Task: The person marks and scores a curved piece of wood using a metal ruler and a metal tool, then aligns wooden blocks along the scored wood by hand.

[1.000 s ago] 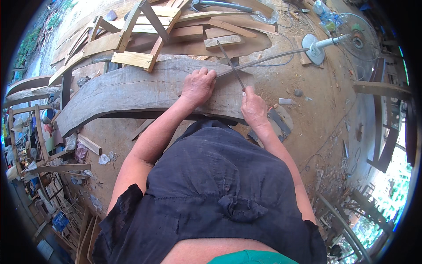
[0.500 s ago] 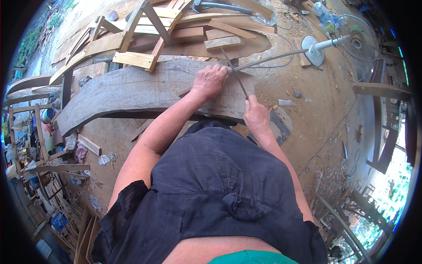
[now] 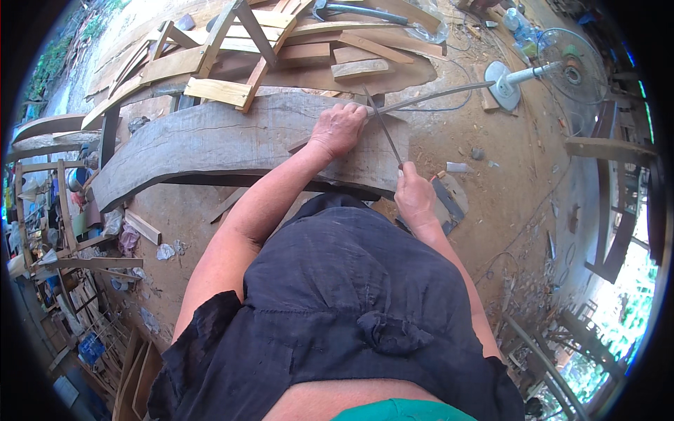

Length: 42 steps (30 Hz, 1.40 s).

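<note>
My left hand (image 3: 340,129) is closed around a long, thin wooden strip (image 3: 442,93), pressing it against a broad grey plank (image 3: 225,137). The strip's short near end shows left of my wrist, and its long end reaches right toward the fan. My right hand (image 3: 415,192) is closed on a long, narrow dark file (image 3: 382,128). The file lies slantwise across the strip just right of my left fingers and seems to touch it; its fine surface is too small to make out. My right fingers hide its grip.
Stacked boards and offcuts (image 3: 361,68) lie beyond the plank, with a blue-handled hammer (image 3: 361,12) behind them. A standing fan (image 3: 502,85) is at the far right. A cable (image 3: 467,88) crosses the dusty floor. Cluttered wooden racks (image 3: 63,203) stand at left.
The file has slid back toward me and slightly right, along with my right hand, which is lower. My left hand keeps its hold on the strip; the view has shifted slightly.
</note>
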Motion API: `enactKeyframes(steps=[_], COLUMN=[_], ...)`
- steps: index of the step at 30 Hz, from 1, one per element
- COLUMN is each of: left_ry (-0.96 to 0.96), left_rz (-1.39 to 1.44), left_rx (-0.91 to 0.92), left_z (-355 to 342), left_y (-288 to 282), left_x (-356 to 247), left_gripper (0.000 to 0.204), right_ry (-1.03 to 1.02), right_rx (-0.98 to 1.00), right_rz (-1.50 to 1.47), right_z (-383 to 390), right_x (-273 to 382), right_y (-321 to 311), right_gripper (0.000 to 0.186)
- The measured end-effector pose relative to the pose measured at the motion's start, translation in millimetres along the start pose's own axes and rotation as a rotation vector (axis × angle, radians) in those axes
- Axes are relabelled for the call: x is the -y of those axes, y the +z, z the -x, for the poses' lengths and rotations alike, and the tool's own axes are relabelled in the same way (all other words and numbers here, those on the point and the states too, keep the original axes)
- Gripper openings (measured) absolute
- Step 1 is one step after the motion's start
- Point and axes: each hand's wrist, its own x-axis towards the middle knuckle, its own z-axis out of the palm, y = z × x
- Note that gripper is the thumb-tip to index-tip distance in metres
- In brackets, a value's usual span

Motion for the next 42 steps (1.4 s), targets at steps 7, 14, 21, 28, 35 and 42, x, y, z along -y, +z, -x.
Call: enactKeyframes(steps=[7, 14, 21, 28, 35, 42], left_ry=[0.005, 0.004, -0.041, -0.038, -0.065, -0.062], left_rz=[0.026, 0.05, 0.057, 0.041, 0.066, 0.07], left_rx=[0.006, -0.014, 0.02, 0.013, -0.007, -0.006], left_z=[-1.6, 2.7, -2.3, 0.2, -0.3, 1.3], left_y=[-0.5, -0.6, 0.7, -1.4, 1.2, 1.2], left_x=[-3.3, -1.1, -4.3, -0.4, -4.6, -1.4], left_gripper=[0.014, 0.015, 0.017, 0.016, 0.016, 0.016], right_ry=[-0.062, 0.002, -0.08, 0.018, -0.031, 0.004], right_rx=[-0.097, -0.028, -0.118, -0.003, -0.075, -0.052], right_rz=[0.006, -0.014, -0.02, 0.017, 0.004, 0.003], right_z=[-42.7, 9.1, -37.1, 3.4, -24.7, 6.4], right_x=[13.5, -7.3, 12.9, -1.9, 8.0, -6.9], right_y=[6.0, 0.4, 5.8, -0.3, 2.0, -4.3], right_gripper=[0.011, 0.011, 0.013, 0.012, 0.015, 0.015])
